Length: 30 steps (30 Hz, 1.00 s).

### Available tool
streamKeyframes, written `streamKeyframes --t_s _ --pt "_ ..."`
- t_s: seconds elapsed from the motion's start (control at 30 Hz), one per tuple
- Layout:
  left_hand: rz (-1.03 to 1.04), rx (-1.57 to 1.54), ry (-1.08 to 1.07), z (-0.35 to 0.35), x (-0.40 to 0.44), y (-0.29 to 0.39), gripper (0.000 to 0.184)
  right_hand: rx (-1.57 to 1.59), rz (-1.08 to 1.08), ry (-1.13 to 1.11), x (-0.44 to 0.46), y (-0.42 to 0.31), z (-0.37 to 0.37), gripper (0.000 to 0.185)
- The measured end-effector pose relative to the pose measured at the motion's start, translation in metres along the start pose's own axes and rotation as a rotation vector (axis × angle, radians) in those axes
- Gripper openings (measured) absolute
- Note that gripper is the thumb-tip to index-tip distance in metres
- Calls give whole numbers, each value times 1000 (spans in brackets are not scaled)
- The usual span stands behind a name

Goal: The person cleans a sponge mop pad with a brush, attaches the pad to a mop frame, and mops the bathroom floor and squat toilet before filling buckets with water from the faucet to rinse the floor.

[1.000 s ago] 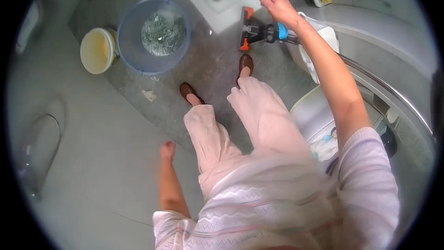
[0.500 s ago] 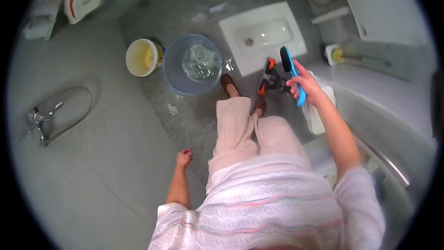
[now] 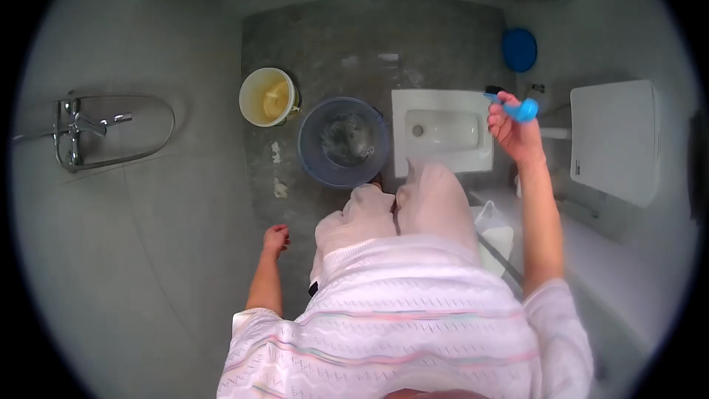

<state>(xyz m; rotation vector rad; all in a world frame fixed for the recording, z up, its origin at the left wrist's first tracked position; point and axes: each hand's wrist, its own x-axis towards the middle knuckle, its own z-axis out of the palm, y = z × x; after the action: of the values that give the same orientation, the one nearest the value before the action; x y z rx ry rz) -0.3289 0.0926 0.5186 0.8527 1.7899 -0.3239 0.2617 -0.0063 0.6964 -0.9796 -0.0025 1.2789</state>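
My right hand (image 3: 512,133) is wrapped round a blue scrubbing brush (image 3: 526,111), raised near the right edge of the squat toilet pan (image 3: 481,157). The rounded handle end faces up towards me; the black bristles are mostly hidden behind my fingers. My left hand (image 3: 277,239) hangs low at my left side with its fingers curled and nothing visible in them. A blue-grey basin (image 3: 309,154) of water stands on the floor ahead of my legs, left of the pan.
A white bucket (image 3: 248,100), yellowish inside, stands left of the basin. Whitish scraps (image 3: 279,188) lie on the wet floor. A shower mixer (image 3: 88,125) is on the left wall; a cistern (image 3: 617,140) and a blue bin (image 3: 520,50) are at right. A white bag (image 3: 496,244) sits beside my right leg.
My view has turned and my legs are closer to the basin. The brush has tilted in my right hand, its handle end now towards me. The black-and-orange tool has left view.
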Motion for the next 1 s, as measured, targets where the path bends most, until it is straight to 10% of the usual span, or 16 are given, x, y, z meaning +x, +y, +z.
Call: streamKeyframes --t_s 0.33,0.47,0.77,1.0 --pt "-159 -217 33 42 -10 -52 15 -453 -90 -569 101 -95 97 50" --pt "-301 -358 122 88 -32 -25 11 -882 -48 -219 176 -133 111 27" --pt "-356 -365 -67 227 -57 176 22 -1576 92 -350 410 -192 44 36" --pt "-388 -625 -1 248 -73 273 26 -1760 180 -538 502 -204 172 49"
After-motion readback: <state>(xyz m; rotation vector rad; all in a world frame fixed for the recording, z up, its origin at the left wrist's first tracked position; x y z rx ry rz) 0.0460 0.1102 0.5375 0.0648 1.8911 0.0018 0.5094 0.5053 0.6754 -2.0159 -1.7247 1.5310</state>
